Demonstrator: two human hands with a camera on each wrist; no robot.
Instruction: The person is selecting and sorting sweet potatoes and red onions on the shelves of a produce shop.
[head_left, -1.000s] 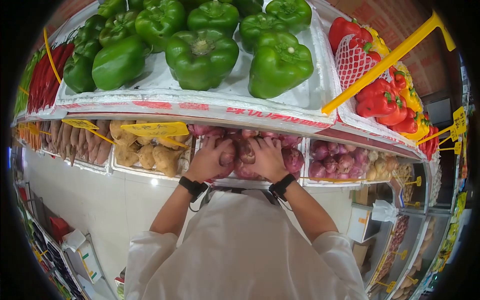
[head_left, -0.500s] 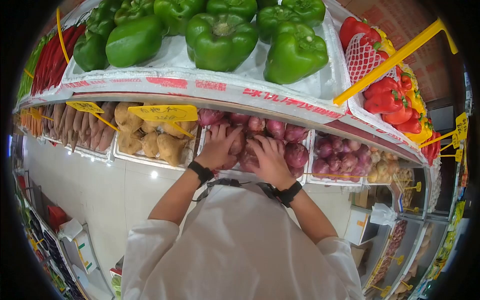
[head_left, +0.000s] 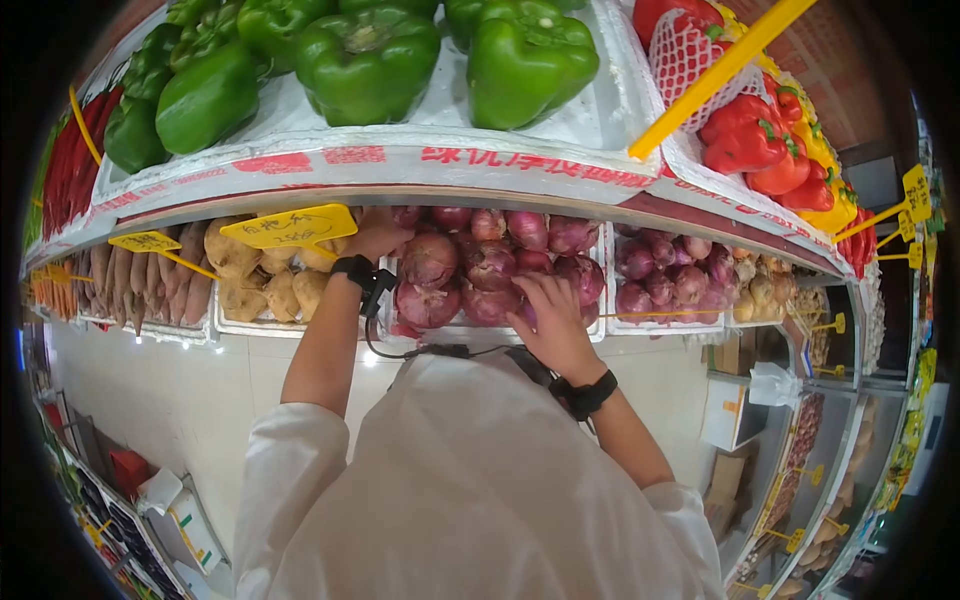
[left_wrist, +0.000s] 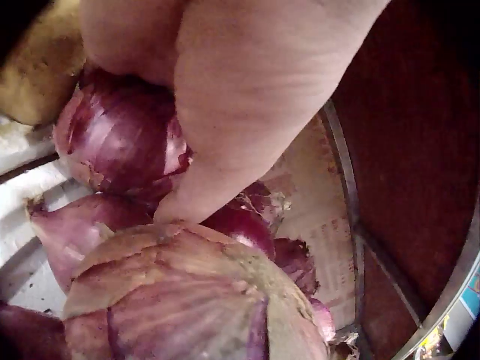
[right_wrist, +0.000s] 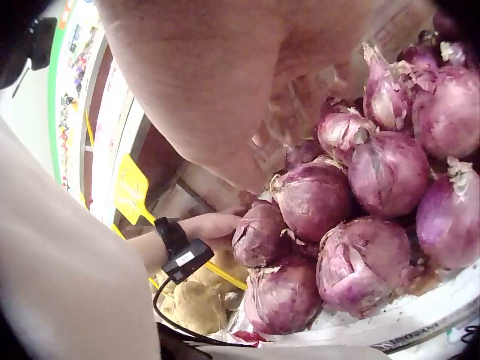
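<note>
Red onions (head_left: 428, 260) (right_wrist: 375, 262) fill a white tray. At the tray's back left corner, the left hand (head_left: 378, 234) is partly under the upper shelf's edge; in the left wrist view the hand (left_wrist: 240, 97) curls over a red onion (left_wrist: 120, 139), thumb along its side, other fingertips hidden. A larger onion (left_wrist: 187, 300) lies nearer that camera. The right hand (head_left: 552, 325) rests on onions at the tray's front right, fingers loosely bent, holding nothing visible. In the right wrist view the hand (right_wrist: 225, 82) hangs above and beside the onions, its fingertips partly hidden.
Potatoes (head_left: 240, 250) lie left of the onions, under a yellow price sign (head_left: 290, 228). Smaller onions (head_left: 690, 275) are on the right. Above, the upper shelf's front edge (head_left: 400, 175) overhangs, with green peppers (head_left: 368, 65) and a yellow sign stick (head_left: 715, 85).
The left hand has moved left and back from the middle of the tray, uncovering large onions. The right hand has shifted slightly right and forward of the body, staying over the onions.
</note>
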